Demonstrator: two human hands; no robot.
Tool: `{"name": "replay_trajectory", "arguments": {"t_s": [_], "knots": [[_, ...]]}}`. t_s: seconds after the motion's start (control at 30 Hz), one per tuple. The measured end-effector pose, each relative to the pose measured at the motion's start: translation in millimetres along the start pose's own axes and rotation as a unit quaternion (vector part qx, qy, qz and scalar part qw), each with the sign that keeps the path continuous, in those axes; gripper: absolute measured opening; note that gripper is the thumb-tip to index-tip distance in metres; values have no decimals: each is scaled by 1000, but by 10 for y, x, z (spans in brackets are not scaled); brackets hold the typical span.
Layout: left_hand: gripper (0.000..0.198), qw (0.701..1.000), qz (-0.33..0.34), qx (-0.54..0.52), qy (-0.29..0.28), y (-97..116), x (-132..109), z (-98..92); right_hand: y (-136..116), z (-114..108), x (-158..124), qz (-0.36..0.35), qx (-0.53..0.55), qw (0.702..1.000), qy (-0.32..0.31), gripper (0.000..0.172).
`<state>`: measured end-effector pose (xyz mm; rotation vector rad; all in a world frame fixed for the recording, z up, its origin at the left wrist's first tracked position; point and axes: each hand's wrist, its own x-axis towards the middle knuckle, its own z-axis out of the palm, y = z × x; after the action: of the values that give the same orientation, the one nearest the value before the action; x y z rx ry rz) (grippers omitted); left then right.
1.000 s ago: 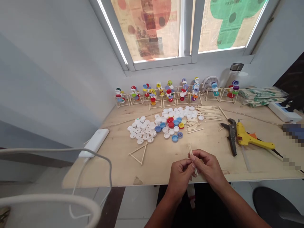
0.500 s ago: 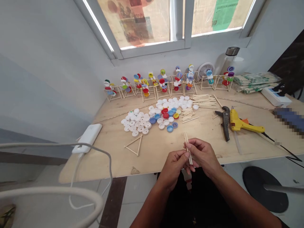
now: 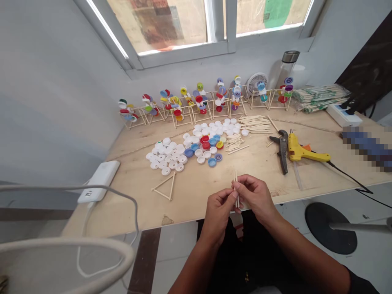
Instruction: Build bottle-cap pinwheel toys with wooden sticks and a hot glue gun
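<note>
My left hand [image 3: 218,209] and my right hand [image 3: 255,195] meet at the near edge of the plywood table [image 3: 202,188]. Both pinch a small bundle of thin wooden sticks [image 3: 235,179], held almost upright between the fingers. A stick triangle [image 3: 164,188] lies flat to the left of my hands. Behind it spreads a pile of white, blue and red bottle caps [image 3: 196,147]. Loose short sticks [image 3: 235,143] lie beside the caps.
A row of stick-and-cap models [image 3: 202,102] lines the wall. Yellow glue gun [image 3: 301,152] and pliers [image 3: 283,149] lie at the right, its cord trailing off the edge. A long stick pile [image 3: 255,123], packed chopsticks [image 3: 318,97], a small fan [image 3: 256,81], a bottle [image 3: 286,67] and a white power bank [image 3: 99,180] are also here.
The view has tilted down and shifted, so the table sits higher in the picture. My hands stay together on the sticks, which now stand more upright.
</note>
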<state>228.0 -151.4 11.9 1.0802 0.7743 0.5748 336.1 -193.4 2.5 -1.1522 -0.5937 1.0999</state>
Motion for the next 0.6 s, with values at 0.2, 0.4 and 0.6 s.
{"name": "replay_trajectory", "arguments": {"t_s": [0.2, 0.4, 0.6], "knots": [[27, 995, 22, 92, 20, -69, -5, -4, 87, -60, -26, -37, -98, 994, 9, 31], [31, 974, 65, 208, 58, -105, 23, -136, 67, -201, 69, -94, -191, 976, 38, 30], [30, 776, 138, 592, 168, -61, 122, -307, -10, -391, 269, -198, -487, 850, 27, 24]]}}
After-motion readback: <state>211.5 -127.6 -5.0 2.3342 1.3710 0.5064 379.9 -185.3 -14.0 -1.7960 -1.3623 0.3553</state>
